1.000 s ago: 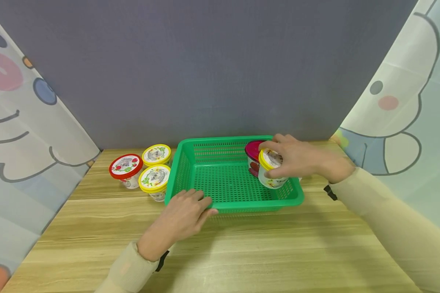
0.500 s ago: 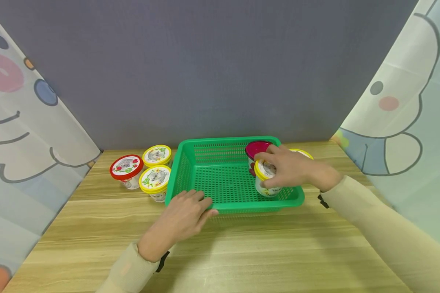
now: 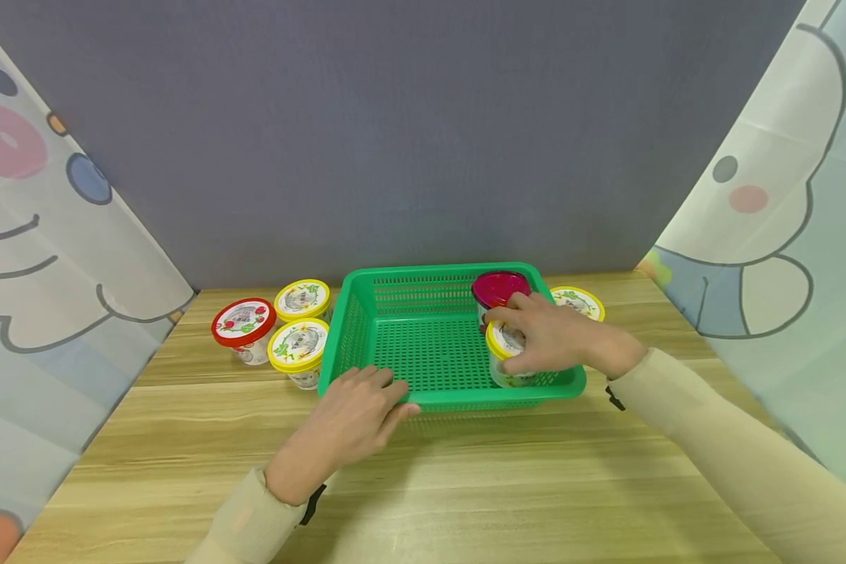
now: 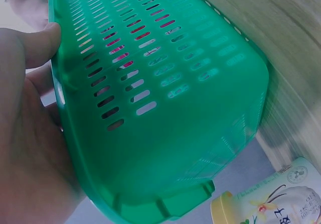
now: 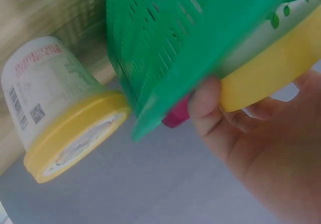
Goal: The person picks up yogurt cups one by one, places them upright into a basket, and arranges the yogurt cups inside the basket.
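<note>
My right hand [image 3: 551, 335] grips a white tub with a yellow lid [image 3: 505, 341] by its lid. That tub stands upright inside the green basket [image 3: 451, 398], at its front right. Part of the lid is hidden under the fingers. Behind it in the basket is a tub with a magenta lid [image 3: 499, 288]. My left hand [image 3: 356, 413] holds the basket's front rim near the left corner. The left wrist view shows the thumb [image 4: 44, 44] outside the rim, with the other fingers behind it. In the right wrist view the yellow lid [image 5: 281, 66] lies between thumb and fingers.
Left of the basket stand a red-lidded tub [image 3: 244, 323] and two yellow-lidded tubs, one behind [image 3: 301, 298] and one in front [image 3: 298, 345]. Another yellow-lidded tub [image 3: 580, 301] is right of the basket. A grey panel [image 3: 409, 141] rises behind the wooden table [image 3: 465, 486].
My right hand has moved left, toward me and down with the yellow-lidded tub, lowering it into the basket. The tub right of the basket has come into sight. The left hand has stayed put.
</note>
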A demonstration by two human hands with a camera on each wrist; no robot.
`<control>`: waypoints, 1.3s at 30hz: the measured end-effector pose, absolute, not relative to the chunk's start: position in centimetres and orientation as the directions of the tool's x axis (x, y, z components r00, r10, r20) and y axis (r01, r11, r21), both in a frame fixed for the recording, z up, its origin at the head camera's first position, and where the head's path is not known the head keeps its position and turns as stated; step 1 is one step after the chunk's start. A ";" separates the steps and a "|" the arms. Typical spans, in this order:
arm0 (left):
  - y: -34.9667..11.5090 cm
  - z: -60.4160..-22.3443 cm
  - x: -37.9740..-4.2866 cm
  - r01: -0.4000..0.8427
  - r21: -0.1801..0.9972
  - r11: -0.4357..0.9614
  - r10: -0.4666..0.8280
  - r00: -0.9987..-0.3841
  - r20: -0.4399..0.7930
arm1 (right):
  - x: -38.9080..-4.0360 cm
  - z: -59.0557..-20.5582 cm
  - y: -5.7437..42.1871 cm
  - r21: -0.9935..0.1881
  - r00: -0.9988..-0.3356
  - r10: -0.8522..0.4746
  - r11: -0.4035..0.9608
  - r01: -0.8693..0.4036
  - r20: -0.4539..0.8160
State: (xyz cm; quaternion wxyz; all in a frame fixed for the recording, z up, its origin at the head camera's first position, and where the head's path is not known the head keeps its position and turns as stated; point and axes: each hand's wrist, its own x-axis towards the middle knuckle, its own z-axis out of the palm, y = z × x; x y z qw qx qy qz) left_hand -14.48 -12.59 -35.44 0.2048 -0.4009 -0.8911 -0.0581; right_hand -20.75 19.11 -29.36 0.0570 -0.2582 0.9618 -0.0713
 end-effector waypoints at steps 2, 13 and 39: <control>-12.6 -35.4 -14.5 0.739 -0.062 0.671 0.691 -0.594 0.412 | -20.7 -29.5 19.0 -0.169 -0.856 -0.511 0.853 -0.493 -0.084; -12.6 -35.4 -14.5 0.737 -0.057 0.673 0.690 -0.599 0.406 | -20.7 -30.2 18.8 -0.173 -0.835 -0.543 0.834 -0.524 -0.086; -12.6 -35.5 -14.5 0.740 -0.053 0.671 0.688 -0.595 0.415 | -20.8 -31.5 18.5 -0.194 -0.813 -0.565 0.821 -0.537 -0.140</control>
